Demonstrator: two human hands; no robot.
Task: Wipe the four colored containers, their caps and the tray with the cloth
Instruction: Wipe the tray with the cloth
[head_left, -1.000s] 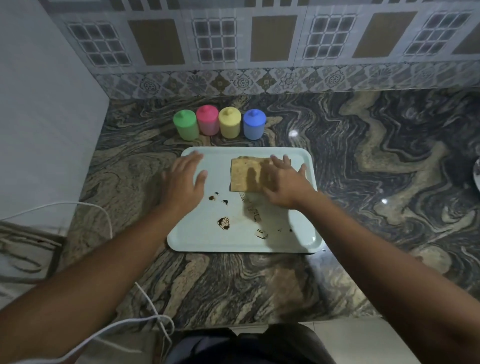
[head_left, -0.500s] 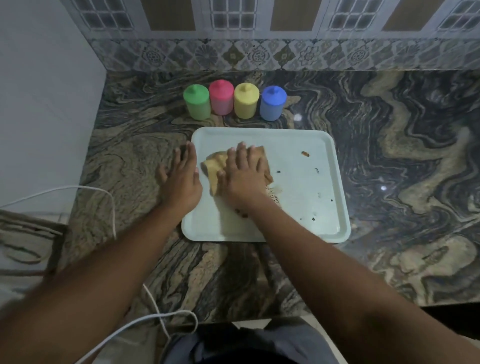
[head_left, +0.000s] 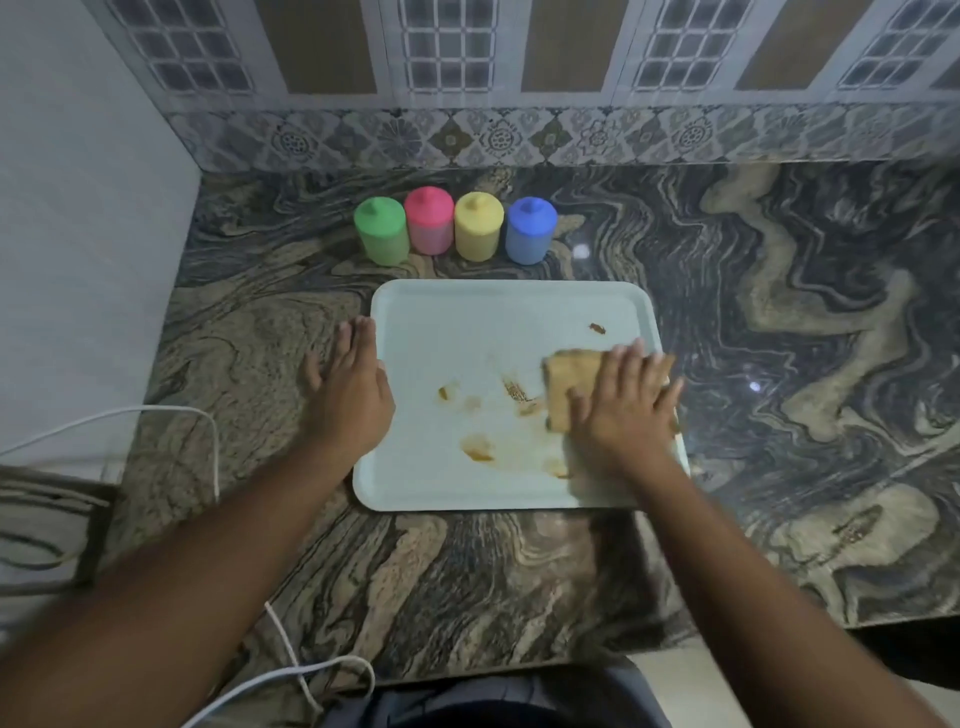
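The right hand (head_left: 623, 405) has slid the cloth (head_left: 563, 376) across the tray (head_left: 467, 312) to its right edge, leaving brown smears (head_left: 478, 449).

The counter (head_left: 779, 364) is polished veined stone, glossy enough to catch light spots. The pale tray (head_left: 498, 306) looks like smooth matt plastic, smeared brown. The four containers (head_left: 454, 226) look matt plastic; the tan cloth (head_left: 569, 382) looks soft and coarse

Along the table's (head_left: 779, 364) back edge: green container (head_left: 381, 231), pink container (head_left: 429, 221), yellow container (head_left: 478, 226), blue container (head_left: 530, 230). Pale mint tray (head_left: 467, 322), smeared brown. Tan cloth (head_left: 569, 379). Swirling grey, black and beige veins across the table. Above, backsplash (head_left: 571, 137) of brown panels, white-gridded tiles, floral border. White cable (head_left: 215, 457).
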